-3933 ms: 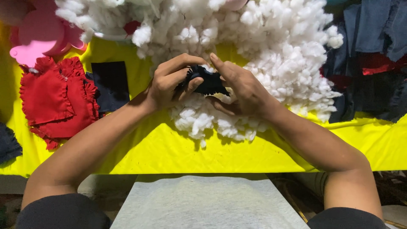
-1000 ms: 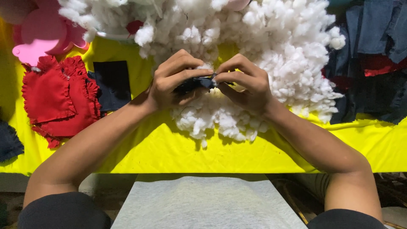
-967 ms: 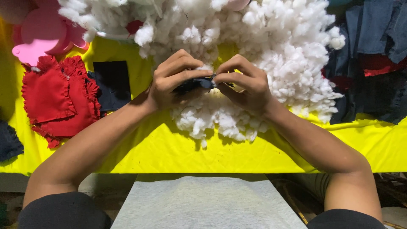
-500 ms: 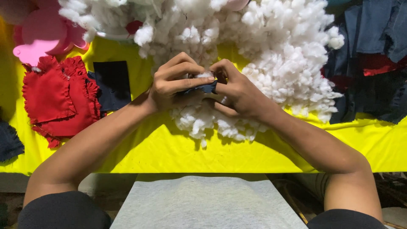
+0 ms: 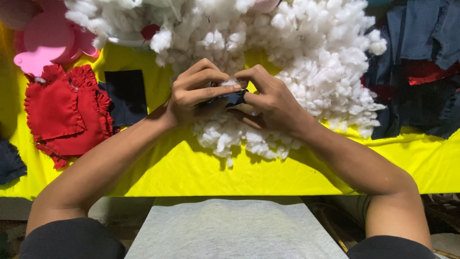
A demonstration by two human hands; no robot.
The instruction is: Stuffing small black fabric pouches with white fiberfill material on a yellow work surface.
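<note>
Over the near edge of the white stuffing pile (image 5: 306,57), held up between both hands: a small dark navy cloth piece (image 5: 229,99), crumpled and mostly hidden by fingers, only a narrow strip showing, with a tuft of white stuffing poking out at its top. Pinched from the left by the left hand (image 5: 194,93), fingers curled over the cloth and grip closed tight on it. Pinched from the right by the right hand (image 5: 273,103), thumb and forefinger together on the same cloth, tips almost meeting the left hand's.

Directly behind and beneath the hands, loose fluffy stuffing heaped wide across the bench, spilling toward the near side in small clumps. Spread under everything, a bright yellow sheet (image 5: 201,168) hanging over the front edge of the bench. Left of the left forearm, a red ruffled cloth piece (image 5: 64,112) lying flat, and just beside it a dark navy square of fabric (image 5: 125,96). Farther back at the left corner, pink foam shapes (image 5: 43,41), partly overlapped by stuffing. At the right, well apart from the hands, a heap of dark blue fabric scraps (image 5: 421,72) with some red among them. Nearest the camera, below the bench edge, a grey cloth-covered lap (image 5: 230,230).
</note>
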